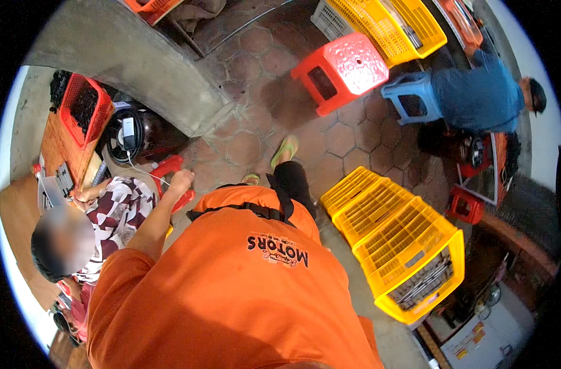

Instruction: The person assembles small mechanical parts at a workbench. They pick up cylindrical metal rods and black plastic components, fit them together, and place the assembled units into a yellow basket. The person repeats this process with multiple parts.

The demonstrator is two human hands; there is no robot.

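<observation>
My left hand (181,180) hangs at my left side with its fingers curled in. Whether anything lies inside them is hidden. Just behind it is a red plastic stool (168,165), partly covered by the hand and forearm. A thin white cable (146,173) runs from a white device (128,130) on a dark round object (163,130) toward my forearm. Where the cable ends I cannot make out. My right hand is out of view.
Yellow crates (379,230) with metal parts stand on my right. Ahead are a red stool (320,83) and another yellow crate (436,37). A person in patterned clothing (123,212) sits close on my left; one in blue (480,92) sits at far right. A concrete pillar (163,80) stands ahead left.
</observation>
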